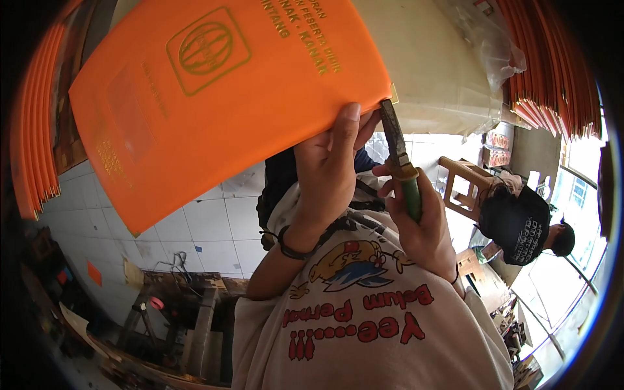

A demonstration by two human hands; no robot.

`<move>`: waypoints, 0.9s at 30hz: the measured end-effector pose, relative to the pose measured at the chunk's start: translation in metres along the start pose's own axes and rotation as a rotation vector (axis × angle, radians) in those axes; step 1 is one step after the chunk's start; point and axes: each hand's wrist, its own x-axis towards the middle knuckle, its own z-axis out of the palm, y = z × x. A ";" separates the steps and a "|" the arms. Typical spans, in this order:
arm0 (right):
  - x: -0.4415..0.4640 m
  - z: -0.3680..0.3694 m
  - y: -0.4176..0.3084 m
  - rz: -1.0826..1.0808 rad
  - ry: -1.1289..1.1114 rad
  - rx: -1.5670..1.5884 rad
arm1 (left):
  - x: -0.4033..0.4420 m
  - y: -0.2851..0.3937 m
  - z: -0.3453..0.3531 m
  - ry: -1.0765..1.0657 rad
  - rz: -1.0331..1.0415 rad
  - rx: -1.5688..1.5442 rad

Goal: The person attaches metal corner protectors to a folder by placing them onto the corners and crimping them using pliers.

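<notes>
An orange folder [214, 123] with gold printing and an emblem is tilted across the upper left. My left hand [328, 162] grips its near edge close to the right corner, thumb on the cover, the other fingers mostly hidden underneath. A gold metal corner piece [394, 93] sits on that corner; another gold corner [134, 233] shows at the lower left. In my right hand [422, 224] is a pair of pliers [396, 143] with green handles. The jaws are up against the folder's corner beside the metal piece; whether they clamp it I cannot tell.
Stacked orange folders [32, 130] stand at the left, and more orange folders [552, 71] at the right by a clear plastic bag [497, 52]. A tan work surface [442, 65] lies behind. Beyond a wooden stool [465, 185], a person in black [520, 227] is at the right.
</notes>
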 end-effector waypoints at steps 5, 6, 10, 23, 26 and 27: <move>0.000 0.016 0.004 -0.036 0.185 0.158 | 0.000 0.001 0.003 0.040 -0.013 -0.042; 0.001 0.015 -0.002 0.007 0.179 0.132 | 0.000 0.002 0.002 0.035 -0.014 -0.046; 0.006 0.006 -0.013 0.181 0.039 -0.005 | 0.000 0.002 0.002 0.023 -0.002 -0.041; 0.012 0.008 0.002 0.098 0.047 -0.045 | 0.001 -0.005 0.000 0.007 0.047 0.013; 0.002 0.009 0.004 0.077 0.084 0.073 | 0.002 -0.004 -0.001 -0.020 0.069 0.034; -0.002 0.010 0.007 0.077 0.092 0.166 | 0.002 -0.004 0.005 0.055 0.087 0.014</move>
